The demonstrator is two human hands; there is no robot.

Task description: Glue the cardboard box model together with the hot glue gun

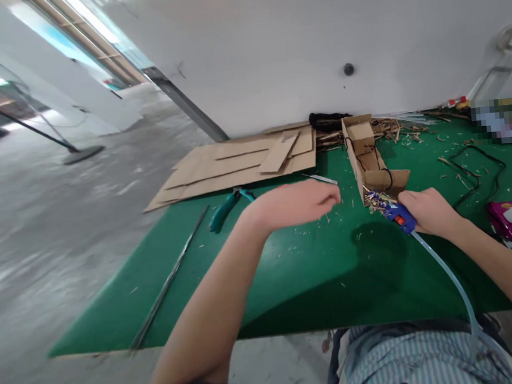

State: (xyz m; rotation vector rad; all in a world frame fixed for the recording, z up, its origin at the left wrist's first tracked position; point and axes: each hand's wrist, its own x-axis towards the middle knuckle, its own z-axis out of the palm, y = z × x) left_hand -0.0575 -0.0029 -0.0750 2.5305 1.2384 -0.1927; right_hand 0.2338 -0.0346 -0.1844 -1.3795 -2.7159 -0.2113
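Green mat [290,272] on floor: my right hand [428,210] grips the blue glue gun [399,215] at the cardboard box [369,158]; my left hand [302,203] hovers, seemingly loosely curled, empty.

Glue gun [399,215] in right hand [428,211], seemingly.

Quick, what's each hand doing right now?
Left hand: loosely curled, holding nothing visible.
Right hand: closed on the blue glue gun.

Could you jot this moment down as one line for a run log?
right hand: grip on blue glue gun, nozzle at cardboard box | left hand: empty, above green mat | pliers beside
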